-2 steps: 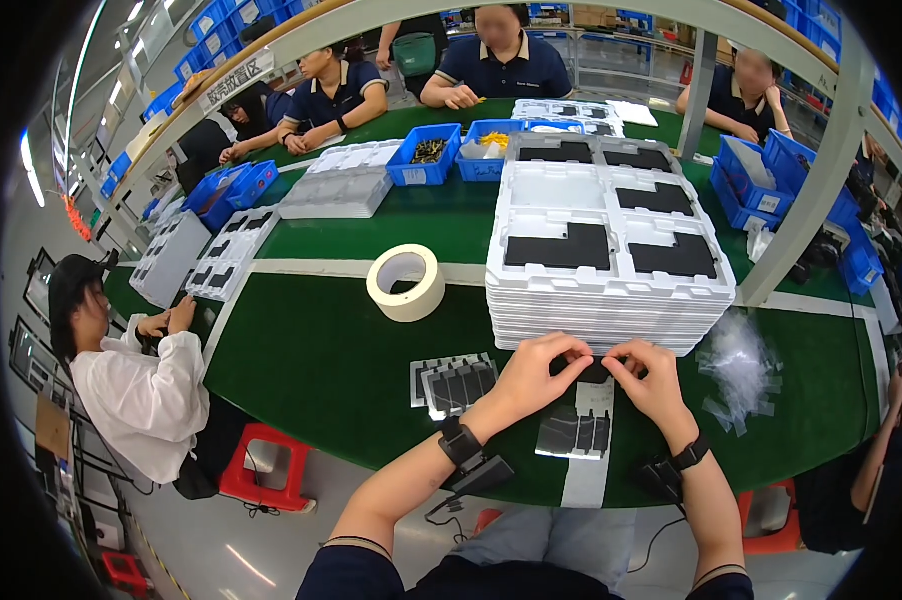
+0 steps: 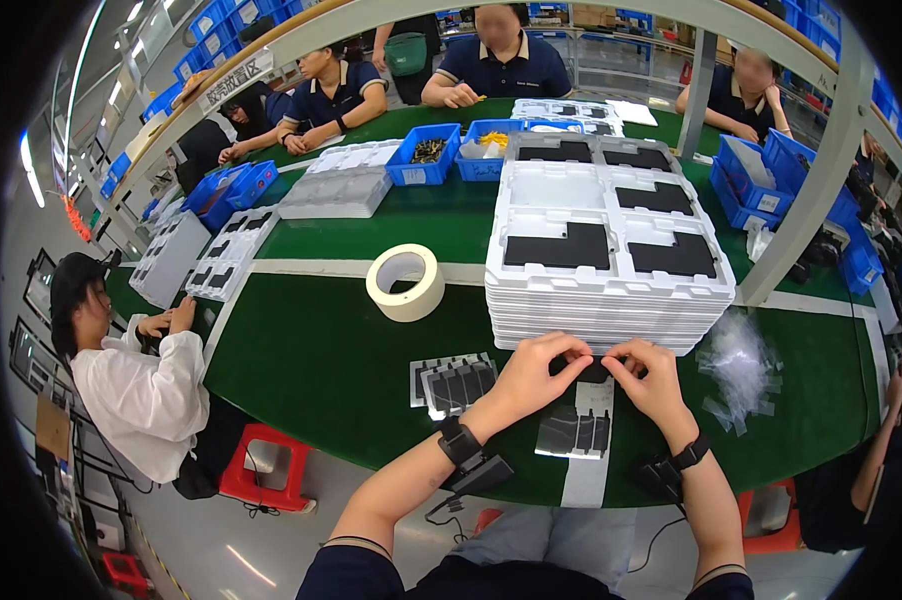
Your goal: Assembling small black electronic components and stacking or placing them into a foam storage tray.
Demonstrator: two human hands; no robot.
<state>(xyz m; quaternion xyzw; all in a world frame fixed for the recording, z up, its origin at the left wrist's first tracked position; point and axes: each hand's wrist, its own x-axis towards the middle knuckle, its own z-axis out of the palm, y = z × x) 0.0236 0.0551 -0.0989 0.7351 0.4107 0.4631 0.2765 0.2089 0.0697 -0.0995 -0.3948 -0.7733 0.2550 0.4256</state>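
My left hand [image 2: 545, 372] and my right hand [image 2: 651, 378] meet just in front of the tray stack, each pinching an edge of a small flat black piece [image 2: 595, 372]. Fingers partly cover that piece, so its full shape is hidden. Below it, a clear sheet with black strips [image 2: 574, 433] lies across a white band [image 2: 584, 484] on the green table. More such sheets [image 2: 457, 384] overlap beside my left wrist. The white plastic tray stack [image 2: 611, 310] carries flat black L-shaped parts [image 2: 559, 247] in its top compartments; one compartment holds none.
A roll of cream tape [image 2: 405, 284] stands left of the trays. Clear film pieces [image 2: 739, 368] lie heaped at right. Blue bins [image 2: 423, 156] and a grey-white tray stack [image 2: 337, 190] stand farther back. A metal post [image 2: 821, 170] rises at right. Several people sit around the table.
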